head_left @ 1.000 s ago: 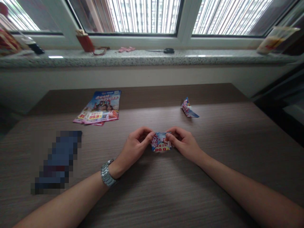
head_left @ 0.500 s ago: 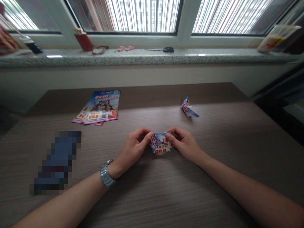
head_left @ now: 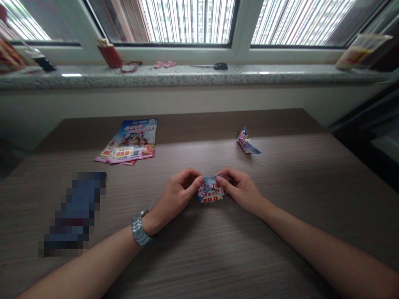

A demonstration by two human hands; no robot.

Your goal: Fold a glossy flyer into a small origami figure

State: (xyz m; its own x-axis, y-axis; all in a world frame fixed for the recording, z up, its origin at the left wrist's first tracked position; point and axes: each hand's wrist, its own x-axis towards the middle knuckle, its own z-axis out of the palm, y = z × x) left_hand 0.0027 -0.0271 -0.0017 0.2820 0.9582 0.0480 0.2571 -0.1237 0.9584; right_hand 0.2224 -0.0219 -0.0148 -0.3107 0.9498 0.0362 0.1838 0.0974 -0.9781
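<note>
Both hands pinch a small folded flyer (head_left: 210, 192) at mid-counter (head_left: 218, 257), the left hand (head_left: 176, 195) gripping its left edge, the right hand (head_left: 241, 189) its right. Spare flyers (head_left: 131, 142) lie toward the far left corner.

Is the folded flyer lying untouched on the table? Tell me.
No: the left hand and the right hand both pinch the folded flyer at its two ends, low over the wooden table.
</note>
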